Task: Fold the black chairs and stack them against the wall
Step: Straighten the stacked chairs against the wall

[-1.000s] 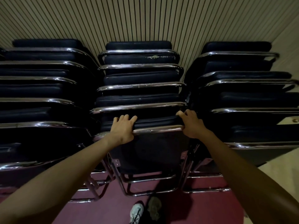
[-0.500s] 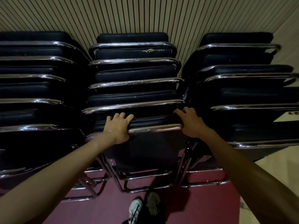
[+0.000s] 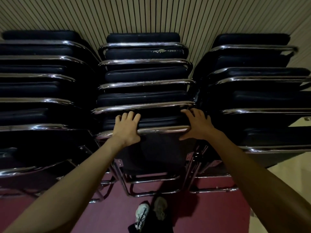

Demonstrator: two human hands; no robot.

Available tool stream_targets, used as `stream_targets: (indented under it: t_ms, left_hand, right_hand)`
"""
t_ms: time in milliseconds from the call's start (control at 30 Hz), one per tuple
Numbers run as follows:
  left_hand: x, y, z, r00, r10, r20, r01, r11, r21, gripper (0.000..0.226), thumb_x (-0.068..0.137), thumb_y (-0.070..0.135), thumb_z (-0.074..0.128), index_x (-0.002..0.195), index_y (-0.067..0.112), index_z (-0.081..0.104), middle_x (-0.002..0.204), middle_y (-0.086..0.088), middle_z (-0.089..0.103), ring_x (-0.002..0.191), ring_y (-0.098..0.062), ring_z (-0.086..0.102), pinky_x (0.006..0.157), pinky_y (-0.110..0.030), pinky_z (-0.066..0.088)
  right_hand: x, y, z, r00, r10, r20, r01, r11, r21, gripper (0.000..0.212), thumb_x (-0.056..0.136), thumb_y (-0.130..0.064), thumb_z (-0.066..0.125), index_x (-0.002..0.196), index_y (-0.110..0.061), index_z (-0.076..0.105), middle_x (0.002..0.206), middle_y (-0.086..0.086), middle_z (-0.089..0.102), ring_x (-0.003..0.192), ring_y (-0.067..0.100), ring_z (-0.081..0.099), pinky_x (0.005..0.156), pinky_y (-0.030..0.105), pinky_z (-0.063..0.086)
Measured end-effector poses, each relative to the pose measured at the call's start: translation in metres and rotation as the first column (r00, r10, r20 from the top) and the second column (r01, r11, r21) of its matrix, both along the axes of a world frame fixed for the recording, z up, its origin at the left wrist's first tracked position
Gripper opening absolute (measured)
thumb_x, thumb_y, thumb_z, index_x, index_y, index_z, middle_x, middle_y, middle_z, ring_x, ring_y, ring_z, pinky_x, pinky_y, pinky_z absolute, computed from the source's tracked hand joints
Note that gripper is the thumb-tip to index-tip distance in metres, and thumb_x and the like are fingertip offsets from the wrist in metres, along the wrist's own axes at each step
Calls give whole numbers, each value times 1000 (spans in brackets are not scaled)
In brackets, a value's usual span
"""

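Head view, wide-angle, forward and down; close on stacked chairs (image 3: pixel 144 98) against wall (image 3: pixel 151 14)

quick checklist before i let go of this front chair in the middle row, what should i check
1. Left hand grips chrome top rail of the front folded black chair: ok
2. Right hand holds the rail's right corner: ok
3. Front chair folded flat: ok
4. Chair resting fully against the middle row of folded black chairs: cannot tell
5. Fingers out of the gap behind the rail: not ok, they reach over it
6. White shoe apart from the chair's chrome floor bar: ok
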State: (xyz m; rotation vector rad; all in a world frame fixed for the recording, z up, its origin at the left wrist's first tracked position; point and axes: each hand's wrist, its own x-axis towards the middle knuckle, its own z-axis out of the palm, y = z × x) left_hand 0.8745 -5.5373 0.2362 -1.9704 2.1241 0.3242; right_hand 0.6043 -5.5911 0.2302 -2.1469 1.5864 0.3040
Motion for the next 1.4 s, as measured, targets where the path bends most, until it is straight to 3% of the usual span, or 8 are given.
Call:
stream_targets:
  t_ms: [200, 300, 533, 633, 1000, 1133, 1267, 1400]
  left_hand:
    - [12, 28, 11, 995, 70, -65, -67, 997, 49, 90, 82, 31, 65, 154, 22, 12, 158, -6, 20, 147, -26, 14, 119, -44, 6]
    - [32, 46, 29, 980, 106, -167, -81, 986, 147, 93, 83, 25, 65, 155, 26, 7, 163, -1, 6, 150, -23, 4, 118, -50, 8]
    - [126, 97, 100, 830, 218, -513, -319, 940, -118, 69, 83, 19, 70, 145, 12, 42, 151, -13, 36, 139, -27, 37, 115, -32, 28]
    - [189, 140, 129, 750, 239, -618, -444, 873, -202, 55, 85, 15, 70, 137, 5, 52, 142, -13, 48, 118, -26, 58, 100, -18, 39]
    - [413, 263, 127, 803, 412, -431, -488, 869, -78, 84, 76, 23, 80, 147, 11, 37, 146, -20, 40, 135, -33, 38, 112, -36, 32]
    - [457, 259, 103, 864, 390, -320, -422, 906, -37, 107, 64, 26, 89, 151, 14, 28, 152, -20, 31, 140, -34, 30, 114, -42, 31]
    - [488, 238, 81, 918, 343, -197, -354, 935, -21, 120, 61, 33, 89, 154, 21, 15, 159, -15, 15, 147, -32, 13, 117, -49, 21]
    - [514, 211, 61, 953, 294, -80, -296, 955, -19, 125, 61, 38, 88, 155, 23, 6, 161, -12, 7, 149, -31, 3, 118, -54, 13]
  right_hand:
    - [36, 34, 8, 991, 114, -63, -122, 982, -145, 89, 87, -41, 63, 152, -17, 7, 158, 5, 8, 147, 22, -4, 115, 60, 3]
    - [70, 47, 25, 994, 104, 34, -104, 994, -17, 89, 88, -43, 62, 153, -24, 5, 160, 4, 1, 147, 23, -4, 115, 54, 1]
    - [177, 85, 99, 886, 155, 437, -96, 984, -153, 63, 96, -38, 52, 150, -19, 26, 156, 5, 25, 144, 20, 20, 118, 38, 19]
    - [235, 116, 120, 861, 173, 479, -87, 977, -196, 60, 96, -38, 52, 148, -16, 31, 153, 5, 32, 141, 19, 27, 113, 28, 22]
    - [424, 226, 123, 857, 85, 509, -63, 996, -61, 70, 90, -40, 62, 147, -15, 30, 149, 10, 36, 136, 23, 36, 109, 28, 29]
    - [461, 231, 105, 895, 70, 440, -84, 996, 13, 93, 78, -45, 74, 150, -17, 22, 155, 8, 23, 143, 24, 21, 116, 35, 22]
    - [498, 221, 78, 946, 111, 303, -133, 990, 54, 117, 67, -47, 82, 152, -27, 4, 160, 5, -2, 146, 24, -13, 117, 56, 4]
    - [534, 199, 49, 955, 172, 241, -186, 982, 38, 128, 63, -45, 85, 152, -30, -6, 160, 5, -9, 145, 23, -18, 114, 57, -1]
